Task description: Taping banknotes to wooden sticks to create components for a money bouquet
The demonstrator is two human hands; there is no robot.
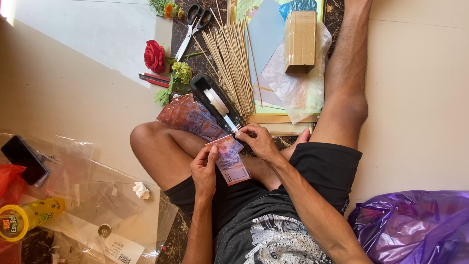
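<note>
The person's dark printed shirt (273, 239) sits closest to the lens, above black shorts (322, 168); the legs are folded on a pale floor (420, 98). A purple plastic bag (415, 225) lies at the lower right; clear plastic sheets (97, 195) spread at the lower left, with a black phone (24, 159) and a yellow-lidded tube (27, 217) on them. Coloured paper sheets (266, 34) lie ahead, bearing a cardboard box (300, 41); a bundle of bamboo skewers (232, 61) lies just beside them. A black tape dispenser (215, 102) rests between the skewers and a fan of reddish banknotes (188, 117) on the knee. Scissors (193, 27) and a red artificial rose (154, 56) lie beyond.

The left hand (204, 168) pinches a single banknote (230, 159) by its left edge, holding it over the lap; the right hand (259, 142) has fingertips closed on the tape end at the dispenser's cutter, touching the banknote's top edge.
</note>
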